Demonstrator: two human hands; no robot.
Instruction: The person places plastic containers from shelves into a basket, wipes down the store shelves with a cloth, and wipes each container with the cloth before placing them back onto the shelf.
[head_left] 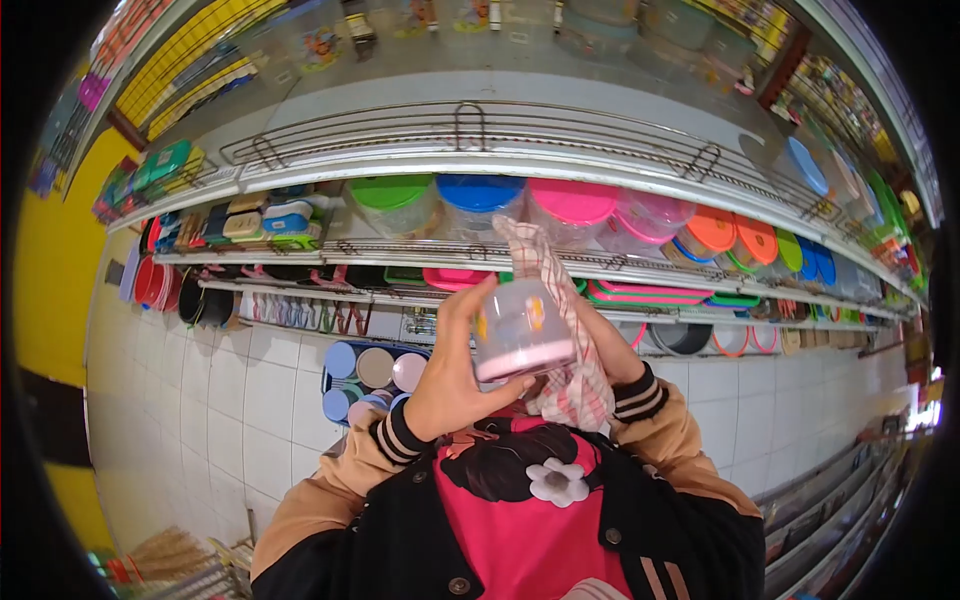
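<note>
My left hand [450, 370] is closed around a small clear plastic jar [520, 318] with orange and yellow prints. The jar is tilted in front of my chest, its pale pink lid or base toward me. A red-and-white checked cloth [580, 395] hangs along the jar's right side, one end reaching up past it. My right hand [608, 338] is at the cloth, behind and beside the jar. The cloth covers most of its fingers.
Ahead, a wire-edged shelf [400, 165] runs across, with lidded tubs [575, 205] on the level below. Basins [685, 335] stand low at the right. On the tiled floor [240, 400], a crate [330, 385] holds several round-topped containers [375, 367]. A yellow wall [55, 270] rises at left.
</note>
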